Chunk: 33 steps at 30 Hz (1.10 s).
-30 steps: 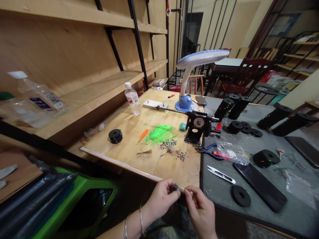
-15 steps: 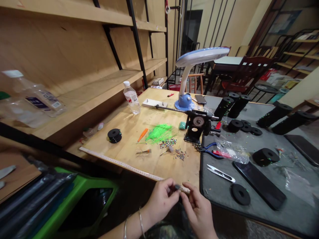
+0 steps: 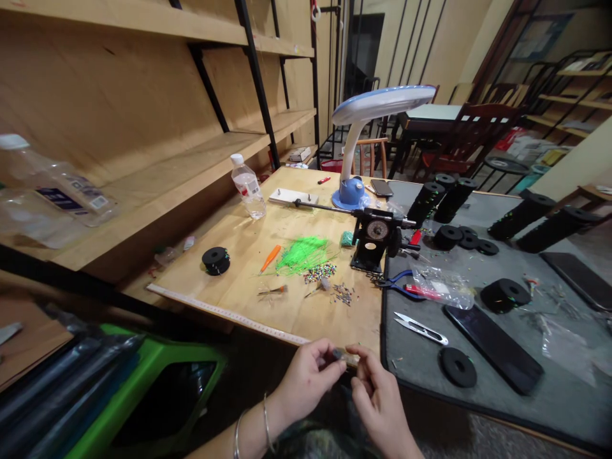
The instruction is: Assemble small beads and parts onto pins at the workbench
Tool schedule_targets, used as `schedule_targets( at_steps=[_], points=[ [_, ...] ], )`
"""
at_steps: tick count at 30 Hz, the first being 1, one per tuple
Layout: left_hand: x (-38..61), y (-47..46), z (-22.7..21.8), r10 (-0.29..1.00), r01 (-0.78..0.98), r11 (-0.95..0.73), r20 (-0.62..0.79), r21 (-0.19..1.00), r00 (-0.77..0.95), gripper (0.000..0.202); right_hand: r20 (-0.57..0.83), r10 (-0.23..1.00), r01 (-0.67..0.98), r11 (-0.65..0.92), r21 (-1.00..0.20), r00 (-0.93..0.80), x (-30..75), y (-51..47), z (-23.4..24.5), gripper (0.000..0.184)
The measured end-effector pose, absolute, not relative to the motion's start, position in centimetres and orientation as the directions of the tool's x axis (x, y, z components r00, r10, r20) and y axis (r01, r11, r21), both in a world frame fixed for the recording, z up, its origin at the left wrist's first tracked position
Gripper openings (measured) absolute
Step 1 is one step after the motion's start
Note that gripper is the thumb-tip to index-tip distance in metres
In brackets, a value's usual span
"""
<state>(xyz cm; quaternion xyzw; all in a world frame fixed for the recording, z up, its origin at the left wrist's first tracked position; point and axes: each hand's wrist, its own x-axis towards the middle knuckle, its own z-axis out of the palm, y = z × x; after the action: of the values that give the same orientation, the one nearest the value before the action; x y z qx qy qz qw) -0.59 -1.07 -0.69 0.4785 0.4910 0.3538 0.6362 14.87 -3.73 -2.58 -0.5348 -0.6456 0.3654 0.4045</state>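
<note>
At the table's front edge, a small pale piece with a dark grey end (image 3: 340,354) lies between my two hands; its kind is too small to make out. The thumb and fingers of my left hand (image 3: 308,376) pinch the grey end. My right hand (image 3: 380,392) has its fingers curled round the pale end. Beyond them on the wood lie small metal pieces (image 3: 343,294), a pile of coloured beads (image 3: 320,273) and a bunch of bright green strands (image 3: 305,254). An orange-handled tool (image 3: 271,259) rests left of the strands.
Behind the beads stands a black winding device (image 3: 375,236) with a long rod, near a blue-white lamp (image 3: 351,191). Blue-handled pliers (image 3: 401,284), thread snips (image 3: 421,328), a phone (image 3: 495,347) and black foam spools (image 3: 458,366) lie on the grey mat. A water bottle (image 3: 248,188) stands left.
The view has shifted slightly. Both hands stay together at the table edge, still on the small piece, with the right fingers slightly repositioned.
</note>
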Motion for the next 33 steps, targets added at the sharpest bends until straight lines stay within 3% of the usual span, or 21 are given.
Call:
schedule_targets(
  at_steps=[6,14,25,33],
  points=[
    [-1.3,-0.7,-0.6,0.930,-0.040,0.303,-0.286,0.952,0.231,0.031,0.064,0.996,0.330,0.078,-0.941,-0.054,15.0,-3.9,-2.0,0.014],
    [-1.7,-0.6,-0.6,0.926,-0.091,0.329,-0.303,0.940,0.224,0.034,0.043,0.999,0.324,0.045,-0.945,-0.014,14.6,-3.4,-2.7,0.025],
    [-1.3,-1.0,-0.6,0.909,-0.128,0.370,-0.330,0.920,0.253,0.035,-0.091,0.983,0.204,-0.123,-0.971,0.157,14.7,-2.9,-2.5,0.041],
    [-1.2,-1.2,-0.5,0.911,-0.138,0.370,-0.329,0.919,0.247,0.035,-0.136,0.977,0.140,-0.160,-0.977,0.167,14.3,-2.9,-2.5,0.037]
  ],
)
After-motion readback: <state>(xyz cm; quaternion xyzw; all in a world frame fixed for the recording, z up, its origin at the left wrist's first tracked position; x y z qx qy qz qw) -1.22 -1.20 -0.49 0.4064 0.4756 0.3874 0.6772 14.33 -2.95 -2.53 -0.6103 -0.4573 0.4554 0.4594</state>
